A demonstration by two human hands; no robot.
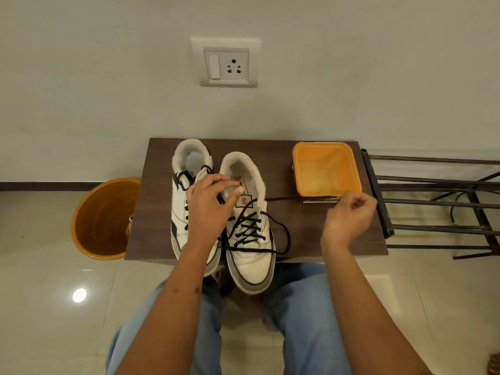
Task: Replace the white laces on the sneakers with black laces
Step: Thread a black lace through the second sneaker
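Head view: the right hand [350, 216] pinches the limp black lace [281, 198] taut from the right sneaker [250, 239] on the table [154, 212]; the left hand [209, 209] steadies its tongue, fingers loosely curled. Best gripped near the stiff tip.

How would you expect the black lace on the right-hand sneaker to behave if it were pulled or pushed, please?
The black lace is probably floppy: its slack sags in a loose loop beside the sneaker. Pulled, it likely goes taut, as the stretch toward the right hand seems straight. Pushing would probably just bunch it.
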